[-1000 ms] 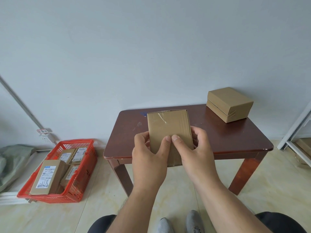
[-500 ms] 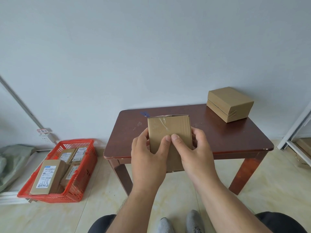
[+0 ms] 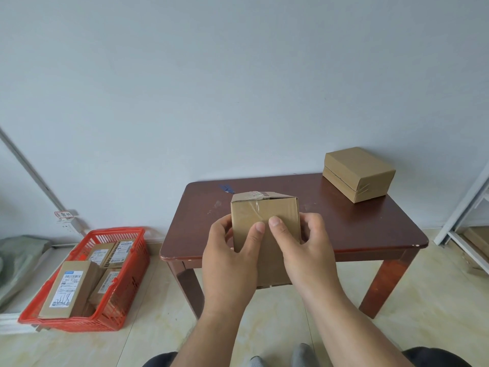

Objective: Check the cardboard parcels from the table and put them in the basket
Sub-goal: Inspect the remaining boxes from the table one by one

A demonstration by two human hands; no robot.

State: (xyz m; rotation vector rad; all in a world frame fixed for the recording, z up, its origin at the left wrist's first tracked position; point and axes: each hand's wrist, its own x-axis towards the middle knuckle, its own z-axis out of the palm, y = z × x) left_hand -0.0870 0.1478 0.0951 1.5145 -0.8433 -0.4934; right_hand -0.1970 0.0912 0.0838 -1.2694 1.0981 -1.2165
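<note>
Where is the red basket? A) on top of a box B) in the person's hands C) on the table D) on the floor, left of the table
D: the red basket sits on the floor to the left of the table, with labelled parcels inside it, while both hands hold a box instead.
</note>
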